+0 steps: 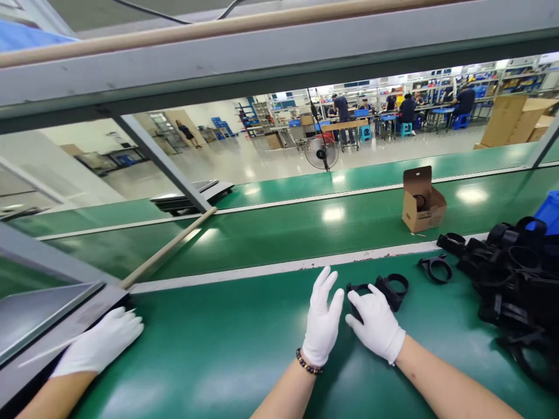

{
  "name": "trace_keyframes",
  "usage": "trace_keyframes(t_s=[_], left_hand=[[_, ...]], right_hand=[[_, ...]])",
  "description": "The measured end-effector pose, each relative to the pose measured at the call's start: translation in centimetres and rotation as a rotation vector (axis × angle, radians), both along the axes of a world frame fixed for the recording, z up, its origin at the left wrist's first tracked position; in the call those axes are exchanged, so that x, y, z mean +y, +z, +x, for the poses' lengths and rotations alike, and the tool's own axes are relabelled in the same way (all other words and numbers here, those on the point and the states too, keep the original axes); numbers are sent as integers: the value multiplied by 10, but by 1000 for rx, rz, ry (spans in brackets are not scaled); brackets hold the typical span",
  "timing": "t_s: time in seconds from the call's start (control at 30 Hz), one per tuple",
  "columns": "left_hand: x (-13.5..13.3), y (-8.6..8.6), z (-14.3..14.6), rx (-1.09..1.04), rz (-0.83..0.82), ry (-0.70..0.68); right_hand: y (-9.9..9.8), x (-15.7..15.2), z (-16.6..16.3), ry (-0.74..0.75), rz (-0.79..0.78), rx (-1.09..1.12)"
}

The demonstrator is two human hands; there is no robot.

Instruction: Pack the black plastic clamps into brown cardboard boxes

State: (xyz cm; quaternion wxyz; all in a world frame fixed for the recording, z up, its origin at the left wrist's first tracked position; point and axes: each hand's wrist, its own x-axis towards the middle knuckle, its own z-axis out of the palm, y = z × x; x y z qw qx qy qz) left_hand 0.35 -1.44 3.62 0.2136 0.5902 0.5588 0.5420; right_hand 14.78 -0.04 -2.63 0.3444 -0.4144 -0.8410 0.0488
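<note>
On the near green bench, my left hand (322, 321) is raised with fingers spread and palm forward, holding nothing. My right hand (375, 323) lies just beside it, open and flat, fingertips touching a black clamp (388, 288) that rests on the mat right behind it. I cannot tell whether any finger hooks under the clamp.

A second ring (434, 269) lies alone a little farther right, near the white strip (279, 266) that edges the bench. Far right, a pile of black parts (510, 273) crowds the mat, with a blue bin (549, 210) just behind it. That pile hems in my right side.

Beyond the strip runs the conveyor (279, 224), and on it stands an open carton (421, 201), flap up, with a dark part inside.

At the near left, a third gloved hand (102, 343), a co-worker's, rests flat on the edge of a grey tray (39, 317). A wooden pole (168, 249) slants from that tray toward the conveyor, and a grey frame strut (163, 163) crosses above it. Both bar the left half of the view.

Far off, a fan (321, 151) stands on the floor, and people sit at benches.
</note>
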Motion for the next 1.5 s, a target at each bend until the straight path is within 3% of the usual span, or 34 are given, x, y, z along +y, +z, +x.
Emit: trace_keyframes(t_s=[0.13,0.23,0.33,0.43,0.53,0.67,0.77,0.87,1.03,1.17,1.27,1.37,1.5], left_hand=[[55,47,29,555,12,-141],[116,67,65,755,-111,-285],[173,66,107,823,-176,-338],[214,56,140,880,-238,-348],[238,51,155,926,-291,-331],[245,56,146,997,-326,-295],[230,65,115,1044,-337,-253],[190,72,66,1077,-338,-215],[76,66,-23,1060,-316,-179],[-25,39,-67,962,-293,-139],[-80,11,-78,585,-58,49],[-103,-10,-71,47,152,121],[-105,-19,-52,-186,27,29]], right_hand=[[8,2,-2,29,-70,-3],[11,3,-3,5,-54,-15],[10,7,-4,-29,-36,-44],[6,13,-6,-5,-30,-50],[2,20,-6,48,-3,-29],[2,23,-3,53,4,-50],[7,19,0,11,-14,-80],[14,12,2,-19,61,-4],[27,-14,11,136,341,199],[51,-41,18,279,443,228],[80,-60,8,273,429,268],[100,-75,-20,265,346,186],[100,-88,-61,201,227,-133]])
